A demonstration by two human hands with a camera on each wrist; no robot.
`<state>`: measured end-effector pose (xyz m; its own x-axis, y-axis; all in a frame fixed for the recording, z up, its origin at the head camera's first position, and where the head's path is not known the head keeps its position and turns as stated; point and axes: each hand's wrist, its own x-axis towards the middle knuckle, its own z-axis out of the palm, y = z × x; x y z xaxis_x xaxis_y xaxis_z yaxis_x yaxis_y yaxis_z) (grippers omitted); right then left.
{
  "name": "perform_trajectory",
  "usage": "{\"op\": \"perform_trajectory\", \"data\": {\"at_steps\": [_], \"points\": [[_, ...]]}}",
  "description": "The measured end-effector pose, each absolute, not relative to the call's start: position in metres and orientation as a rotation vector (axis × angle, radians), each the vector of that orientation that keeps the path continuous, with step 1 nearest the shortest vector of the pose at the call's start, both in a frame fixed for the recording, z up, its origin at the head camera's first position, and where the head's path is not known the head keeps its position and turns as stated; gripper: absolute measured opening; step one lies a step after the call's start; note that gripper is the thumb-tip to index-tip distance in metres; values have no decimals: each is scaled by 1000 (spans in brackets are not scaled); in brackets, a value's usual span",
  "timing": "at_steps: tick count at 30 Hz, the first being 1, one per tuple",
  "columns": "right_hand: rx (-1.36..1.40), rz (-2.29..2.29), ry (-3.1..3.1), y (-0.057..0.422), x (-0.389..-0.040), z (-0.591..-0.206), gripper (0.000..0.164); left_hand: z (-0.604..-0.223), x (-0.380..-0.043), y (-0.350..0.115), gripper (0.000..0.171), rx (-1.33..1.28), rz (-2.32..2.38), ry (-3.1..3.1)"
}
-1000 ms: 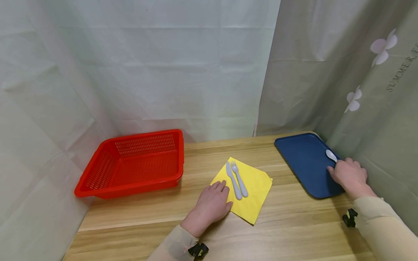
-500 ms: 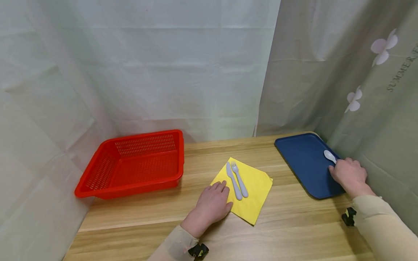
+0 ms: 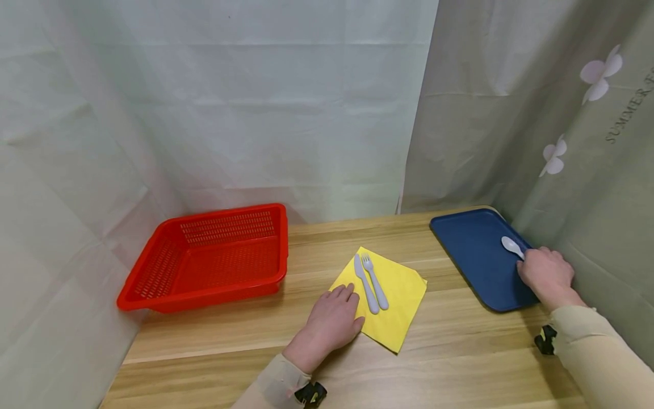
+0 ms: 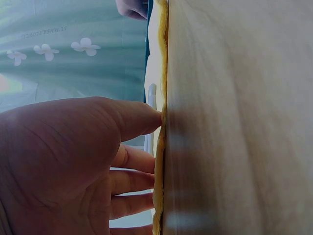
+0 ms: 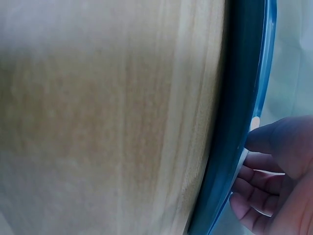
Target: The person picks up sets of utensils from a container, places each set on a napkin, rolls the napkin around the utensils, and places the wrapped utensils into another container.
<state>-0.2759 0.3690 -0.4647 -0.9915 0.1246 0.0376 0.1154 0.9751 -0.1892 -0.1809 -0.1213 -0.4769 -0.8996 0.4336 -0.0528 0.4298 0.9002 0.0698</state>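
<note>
My left hand rests on the left edge of a folded yellow napkin, its fingers fairly straight and touching the napkin in the left wrist view. On the napkin lie a pale grey knife and, just right of it, a matching fork. Over at the right, my right hand pinches the handle of a small whitish spoon on a blue tray. The spoon's bowl points left and away; most of its handle is hidden under the fingers.
A red perforated plastic basket stands on the wooden table at the left. Hanging sheets close off the back and both sides. The right one, a flowered curtain, comes close to the tray and right hand.
The spoon's bowl has shifted slightly left and down across the tray, with the right hand barely moving. The left hand, napkin, knife and fork stay put.
</note>
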Motion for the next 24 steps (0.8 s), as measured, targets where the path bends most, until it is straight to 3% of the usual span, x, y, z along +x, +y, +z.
{"op": "perform_trajectory", "data": {"at_steps": [24], "points": [[-174, 296, -3044, 368, -276, -464, 28, -479, -181, -122, 56, 691, 81, 3015]]}}
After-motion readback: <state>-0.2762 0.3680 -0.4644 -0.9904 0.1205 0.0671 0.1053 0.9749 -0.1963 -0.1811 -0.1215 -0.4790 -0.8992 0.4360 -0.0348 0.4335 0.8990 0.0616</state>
